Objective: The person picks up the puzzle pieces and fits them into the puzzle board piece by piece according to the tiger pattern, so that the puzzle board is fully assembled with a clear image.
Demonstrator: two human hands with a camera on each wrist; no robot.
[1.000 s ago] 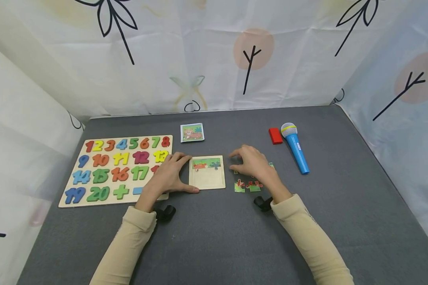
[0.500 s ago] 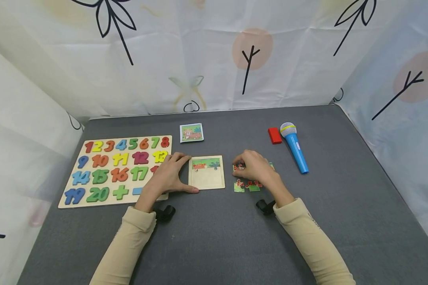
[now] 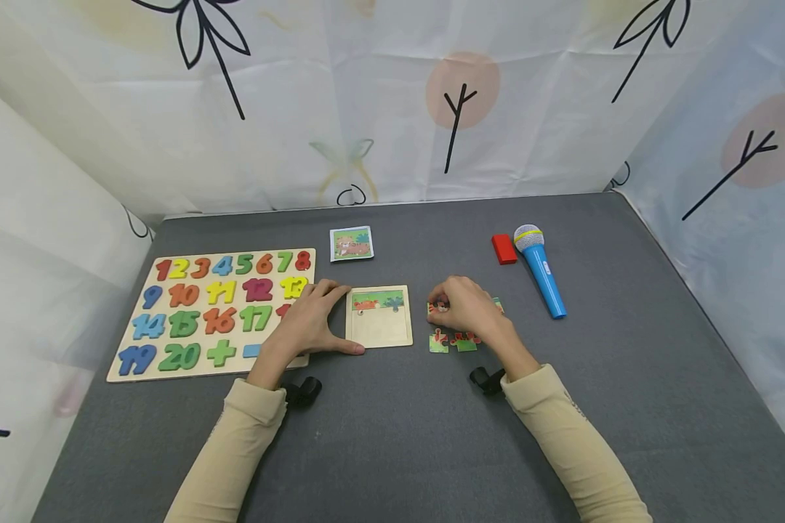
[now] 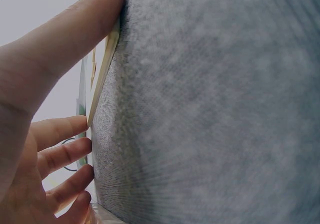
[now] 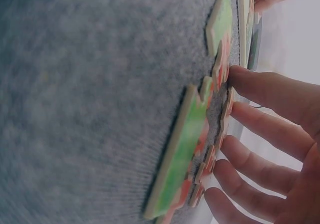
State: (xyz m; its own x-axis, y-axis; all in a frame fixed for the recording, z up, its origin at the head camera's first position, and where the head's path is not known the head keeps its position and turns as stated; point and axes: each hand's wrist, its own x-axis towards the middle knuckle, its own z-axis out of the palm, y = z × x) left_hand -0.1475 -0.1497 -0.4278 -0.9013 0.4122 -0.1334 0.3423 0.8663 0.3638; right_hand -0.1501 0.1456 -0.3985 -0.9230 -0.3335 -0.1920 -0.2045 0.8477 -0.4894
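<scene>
A square wooden puzzle tray (image 3: 381,332) lies mid-table, with a green picture strip in its upper part and bare wood below. My left hand (image 3: 309,319) rests at its left side, thumb and forefinger spread; in the left wrist view fingertips meet the tray's edge (image 4: 103,77). To the right of the tray, my right hand (image 3: 469,309) pinches a red-and-green puzzle piece (image 3: 439,307) between thumb and fingers, low over the table. Nearer pieces (image 3: 439,343) lie below that hand, and the right wrist view shows a green-edged piece (image 5: 182,151). Other pieces are partly hidden under the palm.
A wooden number board (image 3: 184,294) with coloured numerals lies left, partly under the left hand. Behind the tray is a small picture card (image 3: 352,243). A red block (image 3: 504,249) and a blue toy microphone (image 3: 544,276) lie back right. White printed cloth (image 3: 392,109) hangs behind the table.
My right hand has come down slightly onto the puzzle pieces, and its spread thumb and fingers have closed on one piece. The left hand and tray stay put.
</scene>
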